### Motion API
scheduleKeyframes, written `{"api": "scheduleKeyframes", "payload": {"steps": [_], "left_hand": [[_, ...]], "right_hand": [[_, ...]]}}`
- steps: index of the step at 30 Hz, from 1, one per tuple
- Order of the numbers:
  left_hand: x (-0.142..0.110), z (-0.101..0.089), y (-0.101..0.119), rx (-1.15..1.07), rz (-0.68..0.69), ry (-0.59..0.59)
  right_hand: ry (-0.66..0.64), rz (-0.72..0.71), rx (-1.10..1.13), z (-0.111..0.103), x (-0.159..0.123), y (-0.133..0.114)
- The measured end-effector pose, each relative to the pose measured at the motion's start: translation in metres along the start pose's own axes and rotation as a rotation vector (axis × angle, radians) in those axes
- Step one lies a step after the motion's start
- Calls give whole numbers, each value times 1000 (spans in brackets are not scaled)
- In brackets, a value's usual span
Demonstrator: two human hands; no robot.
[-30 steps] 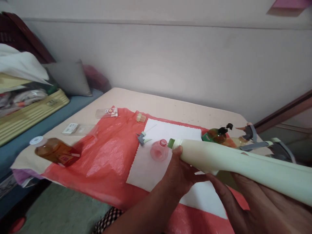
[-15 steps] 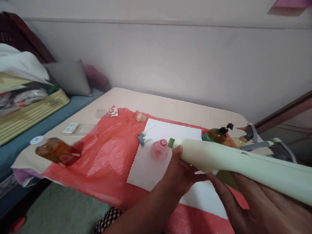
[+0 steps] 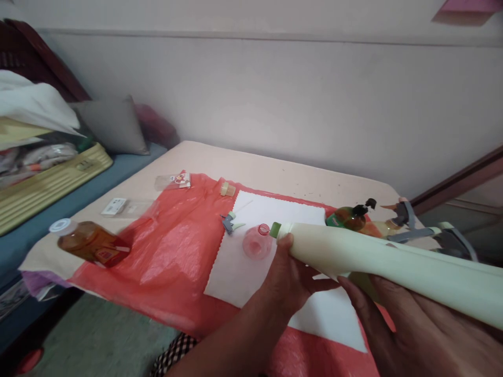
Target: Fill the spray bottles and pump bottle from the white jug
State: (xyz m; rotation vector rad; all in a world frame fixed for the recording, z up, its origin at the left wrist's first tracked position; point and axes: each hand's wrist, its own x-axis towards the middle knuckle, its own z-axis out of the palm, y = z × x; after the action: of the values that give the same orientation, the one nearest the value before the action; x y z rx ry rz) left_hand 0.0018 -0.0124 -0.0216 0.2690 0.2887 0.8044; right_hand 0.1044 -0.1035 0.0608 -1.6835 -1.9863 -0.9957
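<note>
A large pale green bottle [image 3: 353, 248] lies tilted almost level in the air, its green spout [image 3: 275, 230] at the mouth of a small see-through pink bottle [image 3: 257, 243]. My left hand [image 3: 288, 275] is closed around the underside of the big bottle near its neck. Farther back along it, my right hand [image 3: 408, 319] grips from below, with part of its hold hidden. The pink bottle stands uncapped on a white sheet [image 3: 283, 207]. Left of it, a grey spray trigger head [image 3: 228, 224] with a thin tube rests at the sheet's edge. I cannot make out any liquid flowing.
Red plastic sheeting [image 3: 173, 251] covers much of the table [image 3: 243, 162]. An amber-filled bottle [image 3: 90, 243] stands at left; a beige cap [image 3: 227, 189] and clear packaging [image 3: 131, 208] lie behind. At right are a dark pump bottle [image 3: 348, 217] and grey-handled items [image 3: 416, 234]. A wall rises behind.
Almost nothing differs. Both hands hold the large bottle in nearly the same place, with its spout at the pink bottle's mouth; my right fingers have shifted very slightly.
</note>
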Motion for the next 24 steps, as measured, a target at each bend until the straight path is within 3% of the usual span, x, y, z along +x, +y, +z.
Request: {"api": "scheduleKeyframes", "payload": {"steps": [18,24], "left_hand": [[1,-2,1,4,1,-8],[1,-2,4,4,12,-1]], "right_hand": [[-62,44,-18,2,0,-2],[-11,-9,4,3,6,-5]]}}
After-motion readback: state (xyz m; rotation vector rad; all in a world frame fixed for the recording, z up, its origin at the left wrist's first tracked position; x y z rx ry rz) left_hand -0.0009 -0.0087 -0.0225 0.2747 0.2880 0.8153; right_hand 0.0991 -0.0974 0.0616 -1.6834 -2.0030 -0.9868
